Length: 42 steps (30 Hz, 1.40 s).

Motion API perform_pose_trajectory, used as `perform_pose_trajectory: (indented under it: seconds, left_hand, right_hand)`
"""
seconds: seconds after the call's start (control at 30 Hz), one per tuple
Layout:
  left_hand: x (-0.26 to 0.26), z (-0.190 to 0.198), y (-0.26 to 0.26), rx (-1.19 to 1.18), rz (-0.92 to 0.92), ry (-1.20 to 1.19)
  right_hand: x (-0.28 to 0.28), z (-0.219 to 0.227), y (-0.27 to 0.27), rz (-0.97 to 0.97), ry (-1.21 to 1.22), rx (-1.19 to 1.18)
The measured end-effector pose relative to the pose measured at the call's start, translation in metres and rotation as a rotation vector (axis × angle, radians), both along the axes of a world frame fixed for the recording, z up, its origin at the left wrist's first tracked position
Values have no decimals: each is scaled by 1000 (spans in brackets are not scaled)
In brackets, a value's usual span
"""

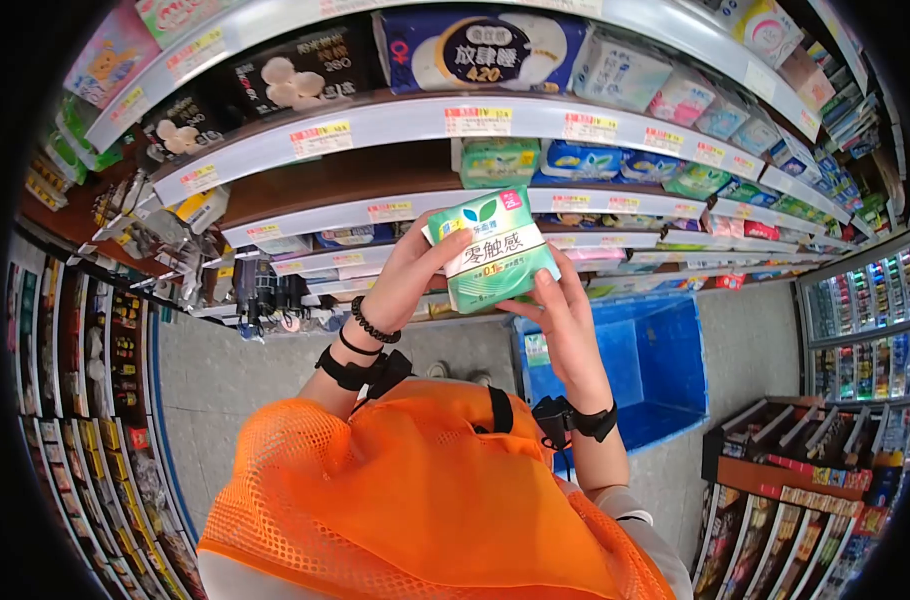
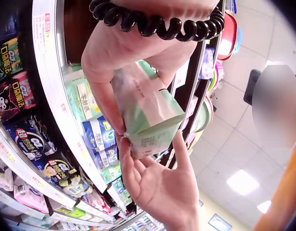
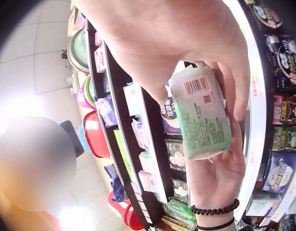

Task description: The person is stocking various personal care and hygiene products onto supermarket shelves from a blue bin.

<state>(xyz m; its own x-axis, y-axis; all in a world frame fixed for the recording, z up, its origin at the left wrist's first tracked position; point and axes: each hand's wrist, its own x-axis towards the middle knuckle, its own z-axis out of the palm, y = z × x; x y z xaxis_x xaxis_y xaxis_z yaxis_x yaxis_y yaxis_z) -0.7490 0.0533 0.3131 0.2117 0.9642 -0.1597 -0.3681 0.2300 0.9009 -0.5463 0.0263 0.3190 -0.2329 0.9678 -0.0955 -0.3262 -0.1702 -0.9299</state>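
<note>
green packet [image 1: 490,250]: held up between two hands, before the shelf and near the blue bin; its printed front faces the head camera, slightly tilted.

left hand [image 1: 420,262]: clamped on the packet's left side, thumb across the front, the other fingers mostly hidden behind.

right hand [image 1: 567,325]: clamped on the lower right corner, thumb at the front, fingers reaching behind and below; how hard it presses cannot be told.

barcode [image 3: 196,86]: on a narrower face with small print, seen from the right wrist.

weight: probably light, easy enough for one hand alone.

wrapper: looks like thin, smooth film; likely soft and giving rather than stiff, perhaps a little slippery.

fragility: little to break, by the look of it, though a hard squeeze could crease the film or dent the filling.

best hold: broad faces between thumb and flat fingers, or opposite sides, with light pressure; pulling at the folded film could tear it.

shelf [image 1: 375,135]: runs across behind the packet, price tags along its front edges; a similar green pack [image 1: 500,162] sits there, blue packs [image 1: 580,160] just beside it.

blue bin [image 1: 665,350]: on the floor beyond the right forearm.

orange vest [image 1: 405,490]: worn by the person, nearest the head camera.
</note>
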Motion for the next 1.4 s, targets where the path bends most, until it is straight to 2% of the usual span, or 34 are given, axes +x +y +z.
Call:
perform_pose_trajectory:
  seconds: [0.3, 0.4, 0.57, 0.67, 0.77, 0.97, 1.13, 1.17, 1.23, 1.4]
  left_hand:
    - [40, -18, 10, -56, -204, 74]
    - [59, -32, 8, -89, -236, 72]
    - [90, -68, 12, -263, -389, 65]
    - [109, -102, 20, -397, -500, 44]
    - [134, -135, 16, -503, -498, 34]
    - [187, -176, 5, -649, -553, 131]
    - [224, -223, -3, -762, -571, 168]
    - [229, -229, -3, -774, -600, 180]
    - [233, -236, -1, -767, -475, 387]
    - [213, -262, 13, -875, -473, 281]
  right_hand:
    - [27, -24, -17, -235, -13, -151]
    - [37, -33, -22, -304, -19, -207]
    - [59, -55, -29, -395, 11, -351]
    - [80, -88, -31, -414, 121, -466]
    - [99, -125, -40, -419, 177, -597]
    - [137, -170, -60, -519, 300, -793]
    - [173, -206, -71, -533, 360, -858]
    - [180, -219, -71, -524, 373, -841]
    - [192, -254, -67, -591, 376, -885]
    - [226, -359, -44, -683, 379, -944]
